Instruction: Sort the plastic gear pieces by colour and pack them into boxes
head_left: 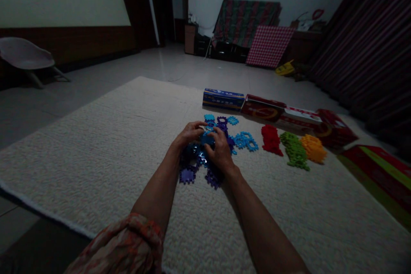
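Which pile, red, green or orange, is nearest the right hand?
The red pile, the leftmost; the green pile and orange pile lie farther from the right hand.

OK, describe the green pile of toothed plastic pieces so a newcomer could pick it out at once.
Start from the large pale mat and the row of boxes at the right. In front of the boxes, right of the right hand, lie a red pile and an orange pile. Between these two is the green pile, set apart from both by its colour.
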Available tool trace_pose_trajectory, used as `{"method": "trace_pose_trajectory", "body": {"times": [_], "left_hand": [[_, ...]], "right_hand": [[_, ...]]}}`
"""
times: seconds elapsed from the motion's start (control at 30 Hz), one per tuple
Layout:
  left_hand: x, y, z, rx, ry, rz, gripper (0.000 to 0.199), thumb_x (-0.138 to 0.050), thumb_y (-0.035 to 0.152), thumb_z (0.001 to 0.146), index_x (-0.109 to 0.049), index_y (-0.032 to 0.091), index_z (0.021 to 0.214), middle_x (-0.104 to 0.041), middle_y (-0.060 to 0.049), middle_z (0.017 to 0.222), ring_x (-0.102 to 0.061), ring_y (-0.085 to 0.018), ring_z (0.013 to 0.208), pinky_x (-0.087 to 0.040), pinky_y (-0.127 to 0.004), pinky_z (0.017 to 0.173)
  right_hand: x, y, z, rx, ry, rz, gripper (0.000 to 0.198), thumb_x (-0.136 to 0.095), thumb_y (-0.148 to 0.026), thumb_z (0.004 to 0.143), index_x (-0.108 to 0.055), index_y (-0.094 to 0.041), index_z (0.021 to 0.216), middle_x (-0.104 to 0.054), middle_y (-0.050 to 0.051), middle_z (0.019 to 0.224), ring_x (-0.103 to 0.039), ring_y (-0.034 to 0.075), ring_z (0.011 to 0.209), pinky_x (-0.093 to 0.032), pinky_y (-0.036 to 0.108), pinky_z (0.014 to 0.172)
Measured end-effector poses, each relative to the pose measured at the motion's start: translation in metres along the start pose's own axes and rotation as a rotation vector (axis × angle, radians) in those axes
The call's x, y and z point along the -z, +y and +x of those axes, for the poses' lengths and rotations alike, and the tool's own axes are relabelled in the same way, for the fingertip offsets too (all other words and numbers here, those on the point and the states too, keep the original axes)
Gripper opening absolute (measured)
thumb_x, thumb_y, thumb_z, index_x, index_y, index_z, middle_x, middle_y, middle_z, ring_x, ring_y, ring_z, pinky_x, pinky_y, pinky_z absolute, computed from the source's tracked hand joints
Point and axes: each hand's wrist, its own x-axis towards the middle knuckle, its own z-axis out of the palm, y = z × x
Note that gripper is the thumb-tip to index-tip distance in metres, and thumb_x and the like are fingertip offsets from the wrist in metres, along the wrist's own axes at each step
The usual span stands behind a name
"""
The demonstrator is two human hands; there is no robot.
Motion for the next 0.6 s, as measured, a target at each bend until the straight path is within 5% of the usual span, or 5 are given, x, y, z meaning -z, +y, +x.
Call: {"method": "trace_pose_trajectory", "body": {"times": [0.2,0.33,0.43,0.6], "left_hand": [[-0.003,0.002,0.0,-0.067,-0.056,-0.09,0.04,-0.072,0.025,0.074,-0.073,0.013,0.112,-0.072,-0.004,0.083,-0.061,-0.013,0.066,-0.049,-0.026,0.065],[-0.016,0.003,0.003,-0.076,0.01,-0.097,0.041,-0.073,0.028,0.073,-0.074,0.013,0.111,-0.069,-0.001,0.079,-0.057,-0.011,0.062,-0.046,-0.025,0.061],[-0.026,0.003,0.005,-0.084,0.047,-0.089,0.039,-0.072,0.028,0.073,-0.075,0.013,0.109,-0.067,0.0,0.077,-0.054,-0.01,0.06,-0.044,-0.024,0.06],[-0.031,0.004,0.003,-0.049,0.04,-0.075,0.035,-0.069,0.026,0.08,-0.075,0.013,0.112,-0.066,0.0,0.076,-0.055,-0.01,0.062,-0.047,-0.024,0.062]], "right_hand": [[0.007,0.0,0.008,-0.075,0.108,0.143,0.019,-0.061,-0.022,0.082,-0.06,-0.023,0.1,-0.061,0.014,0.13,-0.056,0.029,0.127,-0.046,0.05,0.109],[0.015,-0.001,0.014,-0.339,0.196,0.32,0.029,-0.063,-0.033,0.078,-0.059,-0.022,0.104,-0.064,0.011,0.116,-0.063,0.027,0.108,-0.056,0.043,0.089],[0.021,-0.002,0.015,-0.471,0.231,0.424,0.043,-0.066,-0.037,0.073,-0.057,-0.021,0.111,-0.066,0.009,0.111,-0.064,0.024,0.098,-0.055,0.039,0.088],[0.027,0.003,0.016,-0.525,0.143,0.441,0.049,-0.06,-0.043,0.074,-0.056,-0.018,0.116,-0.068,0.01,0.109,-0.065,0.021,0.089,-0.056,0.036,0.081]]}}
